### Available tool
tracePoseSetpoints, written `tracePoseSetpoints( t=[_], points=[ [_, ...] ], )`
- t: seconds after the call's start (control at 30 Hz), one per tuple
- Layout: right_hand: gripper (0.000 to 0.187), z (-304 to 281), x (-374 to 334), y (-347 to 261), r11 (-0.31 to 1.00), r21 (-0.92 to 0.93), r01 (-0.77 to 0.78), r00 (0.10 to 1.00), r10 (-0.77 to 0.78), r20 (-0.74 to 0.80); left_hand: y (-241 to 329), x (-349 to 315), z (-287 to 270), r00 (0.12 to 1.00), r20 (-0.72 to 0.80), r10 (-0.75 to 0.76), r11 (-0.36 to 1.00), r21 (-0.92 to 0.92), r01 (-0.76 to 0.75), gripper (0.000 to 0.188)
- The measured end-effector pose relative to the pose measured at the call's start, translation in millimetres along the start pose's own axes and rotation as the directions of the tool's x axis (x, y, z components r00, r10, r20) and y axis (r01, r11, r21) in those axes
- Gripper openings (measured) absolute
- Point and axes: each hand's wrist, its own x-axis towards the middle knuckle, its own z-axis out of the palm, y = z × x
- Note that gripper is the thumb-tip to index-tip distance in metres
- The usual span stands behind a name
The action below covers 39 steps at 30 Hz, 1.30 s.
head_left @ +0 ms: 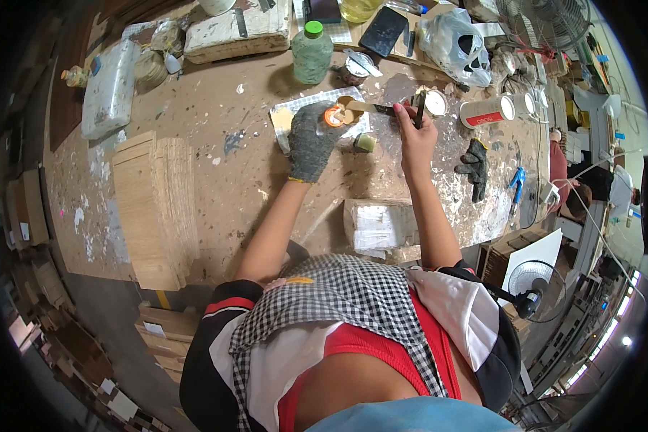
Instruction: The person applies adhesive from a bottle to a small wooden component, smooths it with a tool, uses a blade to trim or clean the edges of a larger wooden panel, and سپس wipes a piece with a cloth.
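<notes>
My left hand (312, 140), in a grey knit glove with a yellow cuff, closes around a small round tub (351, 109) of tan paste; an orange-and-white part (333, 115) shows by its fingers. In my bare right hand (419, 137) is a putty knife (374, 108), its flat blade pointing left with the tip at the paste. A dark upright piece by those fingers is hard to make out. Under the left hand lies a checked sheet (284, 119). Just right of it is a small greenish block (366, 142). An open cup of white material (435, 103) stands beyond my right hand.
Thin wood panels (140, 209) are stacked at left. A wrapped block (381, 223) sits at the near edge. Farther back stand a green-capped bottle (312, 54), a phone (383, 32) and a plastic bag (455, 47). A spare glove (474, 169) and blue-handled tool (517, 183) lie right.
</notes>
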Motion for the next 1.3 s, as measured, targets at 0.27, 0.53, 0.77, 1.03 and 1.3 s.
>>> tracePoseSetpoints(
  t=[0.27,0.53,0.77,1.03,1.3],
  points=[
    [0.012,17.7,22.6,30.3,0.686,-0.588,0.428,0.903,-0.297,0.311,-7.2,-10.9,-10.7,0.999,0.018,-0.048,0.994,0.101,0.046,0.048],
    [0.025,26.7,28.9,71.4,0.898,-0.414,0.147,0.969,-0.048,0.241,-7.3,-16.6,-25.5,0.999,-0.026,-0.044,0.984,0.172,0.048,0.045],
    [0.025,3.1,32.4,77.9,0.977,-0.051,-0.205,0.975,0.209,0.074,-2.7,-13.3,-26.1,1.0,-0.005,-0.026,0.969,0.246,0.027,0.043],
    [0.015,-4.3,20.0,45.0,0.887,0.236,-0.398,0.917,0.378,0.125,-8.3,-1.8,-13.0,1.0,0.015,-0.024,0.985,0.168,0.021,0.042],
    [0.013,20.7,-18.2,0.5,0.888,-0.285,0.359,0.933,-0.333,0.137,2.8,0.2,-6.0,0.995,0.053,-0.088,0.992,0.101,0.082,0.049]
  ],
)
